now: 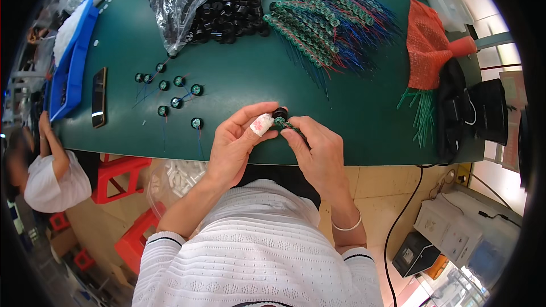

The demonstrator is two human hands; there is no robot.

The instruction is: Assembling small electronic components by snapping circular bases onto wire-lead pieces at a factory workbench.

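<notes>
Near the table's front edge, my left hand [232, 143] pinches a small black round housing [280, 112], its thumb wrapped in a white dressing. My right hand [319, 150] grips a small round green circuit board [279, 121] by its twisted wires, close against the housing. Whether the board sits inside it, I cannot tell. Left of my hands lie several black housings [197, 123] with green boards and thin wires. Farther back, a clear plastic bag [170, 8] spills more black housings [227, 20]. To its right is a heap of wired green boards [307, 23].
A phone [99, 98] and a blue tray [71, 74] lie on the left of the green table [239, 79]. Red bubble wrap [425, 45] holds green wires at right. A co-worker [54, 179] sits at far left near red stools [122, 177]. A black cable [401, 216] hangs at right.
</notes>
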